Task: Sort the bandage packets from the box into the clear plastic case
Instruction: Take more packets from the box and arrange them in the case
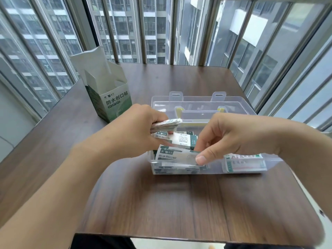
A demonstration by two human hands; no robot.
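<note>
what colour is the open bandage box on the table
Dark green fading to lighter green, with white lettering; the open bandage box shows in the head view.

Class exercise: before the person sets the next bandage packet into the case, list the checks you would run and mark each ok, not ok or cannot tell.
1. Clear plastic case lid open: ok.
2. Left hand holds the stack of packets: ok.
3. Right hand pinches one packet: ok.
4. Space left in that compartment: cannot tell.
5. Box emptied: cannot tell.
</note>
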